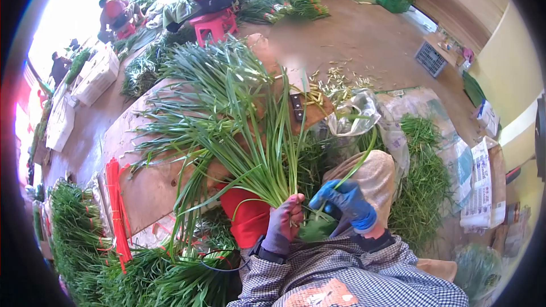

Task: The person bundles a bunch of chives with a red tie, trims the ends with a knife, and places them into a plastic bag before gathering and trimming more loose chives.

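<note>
My left hand (286, 216), in a purple glove, is closed round the base of a fanned bunch of garlic chives (264, 153). Long flat leaves spread up and left from the fist. Beside it on the right, my right hand (346, 202) wears a blue glove. Its fingers pinch a single chive leaf (359, 162) that slants up and to the right. Behind the held bunch, a large heap of chives (199, 79) lies on a wooden board (145, 196). A black-handled knife (297, 107) rests at the heap's right.
Red ties (116, 210) hang over the board's left edge, above bundled chives (74, 222). Loose trimmings (424, 182) cover plastic sheeting on the right, near a clear plastic bag (355, 115). Farther off are a pink stool (213, 25) under a seated person, white crates (96, 74) and a grey crate (430, 58).
</note>
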A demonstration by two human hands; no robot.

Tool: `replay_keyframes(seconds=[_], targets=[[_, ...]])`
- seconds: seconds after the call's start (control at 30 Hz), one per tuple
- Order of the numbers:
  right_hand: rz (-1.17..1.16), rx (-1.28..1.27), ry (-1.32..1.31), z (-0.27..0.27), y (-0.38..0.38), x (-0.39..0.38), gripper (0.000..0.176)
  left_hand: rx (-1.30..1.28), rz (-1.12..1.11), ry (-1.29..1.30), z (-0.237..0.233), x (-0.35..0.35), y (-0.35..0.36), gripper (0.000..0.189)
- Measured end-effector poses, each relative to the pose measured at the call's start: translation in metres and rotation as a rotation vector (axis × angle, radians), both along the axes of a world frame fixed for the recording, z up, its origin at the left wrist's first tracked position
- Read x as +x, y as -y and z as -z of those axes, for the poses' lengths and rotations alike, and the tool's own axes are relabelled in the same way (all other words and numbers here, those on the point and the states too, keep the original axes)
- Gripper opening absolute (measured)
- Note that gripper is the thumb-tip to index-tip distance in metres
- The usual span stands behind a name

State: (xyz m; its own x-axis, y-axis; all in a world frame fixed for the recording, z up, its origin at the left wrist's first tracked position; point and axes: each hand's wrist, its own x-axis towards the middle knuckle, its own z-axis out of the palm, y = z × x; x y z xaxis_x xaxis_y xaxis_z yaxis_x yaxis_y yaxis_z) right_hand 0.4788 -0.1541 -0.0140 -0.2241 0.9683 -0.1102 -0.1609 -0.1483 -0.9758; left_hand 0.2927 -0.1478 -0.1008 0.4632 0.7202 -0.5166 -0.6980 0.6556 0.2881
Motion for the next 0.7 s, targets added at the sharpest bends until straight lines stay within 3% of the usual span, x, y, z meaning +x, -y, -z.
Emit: replay_keyframes(seconds=[0.1,0.27,0.33,0.37,0.43,0.7], targets=[[0.154,-0.011,0.118,0.007,-0.008,0.006,0.021,0.059,0.064,0.016,-0.002,0.0,0.001,0.022],[0.134,-0.199,0.261,0.031,-0.025,-0.019,0.017,0.013,0.028,0.105,0.004,0.0,0.005,0.015],[0.097,0.123,0.599,0.05,-0.033,-0.031,0.022,0.024,0.034,0.164,0.008,0.001,0.007,0.012],[0.127,0.153,0.68,0.046,-0.034,-0.033,0.036,0.042,0.024,0.066,0.008,0.002,0.007,0.01],[0.123,0.185,0.707,0.05,-0.037,-0.034,0.033,0.031,-0.027,-0.097,-0.004,0.006,0.006,0.008],[0.153,0.19,0.674,0.05,-0.026,-0.029,0.02,-0.005,0.03,0.024,-0.011,0.006,0.003,0.006]])
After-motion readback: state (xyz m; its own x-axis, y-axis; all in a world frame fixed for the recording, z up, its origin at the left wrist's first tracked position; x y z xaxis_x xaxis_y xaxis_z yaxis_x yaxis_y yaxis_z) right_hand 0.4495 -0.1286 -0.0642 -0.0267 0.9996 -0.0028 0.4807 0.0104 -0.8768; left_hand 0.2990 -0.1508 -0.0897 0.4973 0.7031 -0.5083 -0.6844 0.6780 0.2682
